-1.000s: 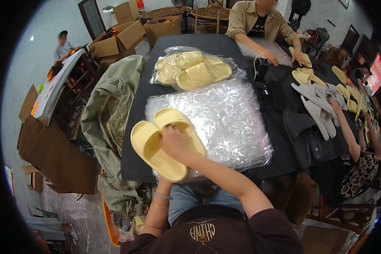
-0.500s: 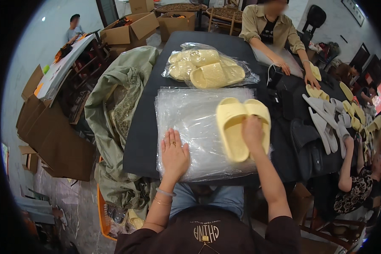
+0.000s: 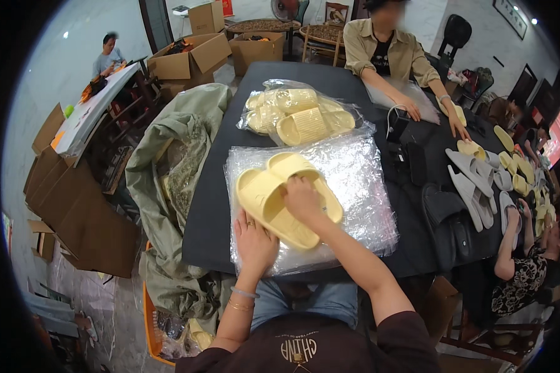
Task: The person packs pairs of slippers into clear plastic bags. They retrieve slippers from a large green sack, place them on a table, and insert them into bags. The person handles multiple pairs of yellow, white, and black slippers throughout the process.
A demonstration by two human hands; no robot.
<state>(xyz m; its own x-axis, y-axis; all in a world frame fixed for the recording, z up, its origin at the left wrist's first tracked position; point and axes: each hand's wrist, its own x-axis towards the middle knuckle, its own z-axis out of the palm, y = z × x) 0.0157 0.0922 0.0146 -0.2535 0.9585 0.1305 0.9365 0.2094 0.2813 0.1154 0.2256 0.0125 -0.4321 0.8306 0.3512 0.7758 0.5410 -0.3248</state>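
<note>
Head view: slipper pair (image 3: 286, 196) shifted back left onto bag stack (image 3: 354, 186); right hand (image 3: 302, 199) grips pair, left hand (image 3: 255, 242) flat, open, pinning stack.

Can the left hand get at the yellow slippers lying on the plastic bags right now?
Probably yes: the left hand lies flat on the plastic bags beside the yellow slippers, nothing between; the right hand covers only their middle.

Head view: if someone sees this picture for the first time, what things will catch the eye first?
First comes the pair of pale yellow slippers lying on a stack of clear plastic bags at the near edge of the black table, with the right hand on the slippers and the left hand flat beside them. Behind it lies a clear bag of more yellow slippers.
</note>
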